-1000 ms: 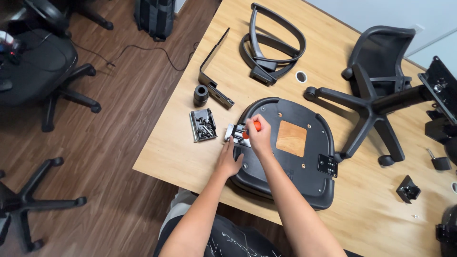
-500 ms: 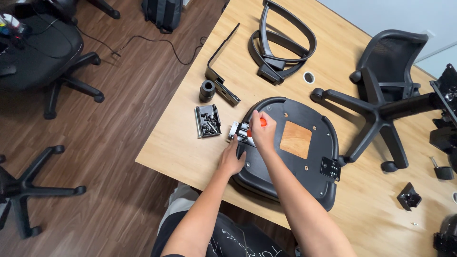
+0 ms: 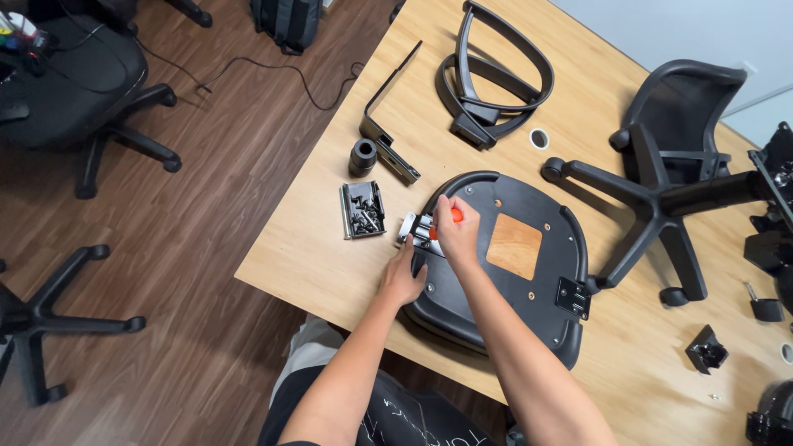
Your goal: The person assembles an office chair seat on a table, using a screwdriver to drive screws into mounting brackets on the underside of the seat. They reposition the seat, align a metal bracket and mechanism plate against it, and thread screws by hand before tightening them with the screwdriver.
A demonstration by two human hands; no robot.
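Two bare hands meet at the near-left rim of an upturned black chair seat (image 3: 529,297), which lies underside up on the light wooden table (image 3: 322,248), likely so its screw holes face the person. The right hand (image 3: 457,234) is closed in a fist round an orange-handled screwdriver (image 3: 446,220), held over a small metal bracket (image 3: 415,229) at the seat's edge. The left hand (image 3: 403,277) lies fingers together against the seat rim just below that bracket, apparently bracing the seat so it does not slide under the tool; whether it pinches anything I cannot tell.

Just left of the bracket sits a small tray of screws (image 3: 363,210), within easy reach of the hands. Beyond it stand a short black cylinder (image 3: 363,156) and a long L-shaped metal bar (image 3: 388,116). Farther up the table lie two looped black armrests (image 3: 496,78). To the right, a five-star wheeled base (image 3: 652,206) rests on its side, with a mesh chair back (image 3: 686,107) behind it.
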